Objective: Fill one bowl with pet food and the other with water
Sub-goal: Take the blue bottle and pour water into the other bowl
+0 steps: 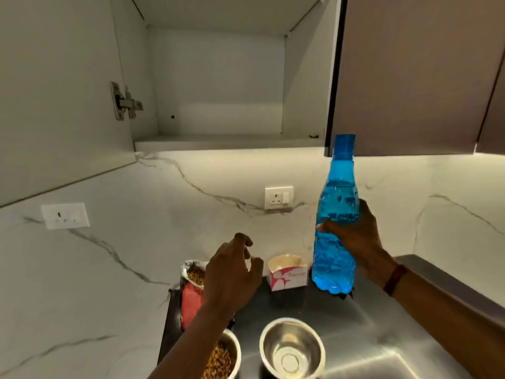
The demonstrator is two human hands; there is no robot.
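My right hand (355,236) grips a tall blue water bottle (334,255) around its middle, upright with its blue cap on, its base at or just above the counter. My left hand (232,274) hovers with curled, spread fingers and holds nothing, above an opened red pet food bag (191,291) showing brown kibble at its top. At the bottom, a steel bowl (229,348) holds kibble, partly hidden by my left forearm. To its right stands a second steel bowl (292,351) with nothing visible inside.
A small white and pink carton (288,272) stands open between the bag and the bottle. The dark steel counter (369,337) meets a marble backsplash with two wall sockets (278,197). An open, bare overhead cabinet (218,77) hangs above, its door at the left.
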